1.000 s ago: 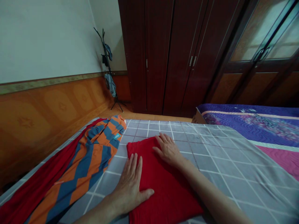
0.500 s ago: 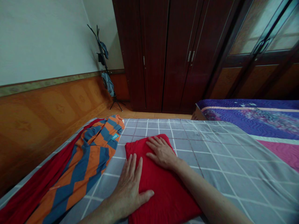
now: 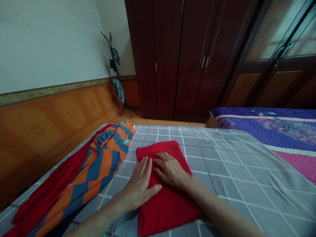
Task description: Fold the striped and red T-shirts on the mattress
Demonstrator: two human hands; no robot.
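Observation:
A red piece of clothing (image 3: 170, 207), folded into a flat rectangle, lies on the grey checked bedsheet (image 3: 229, 184). My left hand (image 3: 139, 189) rests palm down along its left edge, thumb out over the cloth and fingers stretched forward. On the upper middle of the cloth lies my right hand (image 3: 171, 171), flat with its fingers extended toward the left. Neither hand grips anything; both only press on the fabric. What kind of garment the red cloth is cannot be made out from its folds.
To the left lie an orange and blue striped shirt (image 3: 91, 174) and another red cloth (image 3: 56, 181). Beyond the bed stand a dark wardrobe (image 3: 170, 59) and a coat rack (image 3: 116, 62). A purple quilted bed (image 3: 261, 121) adjoins on the right.
My left hand has slid slightly forward on the red clothing, while my right hand has come a little back toward me. The view has shifted slightly, showing more of the cloth's near edge.

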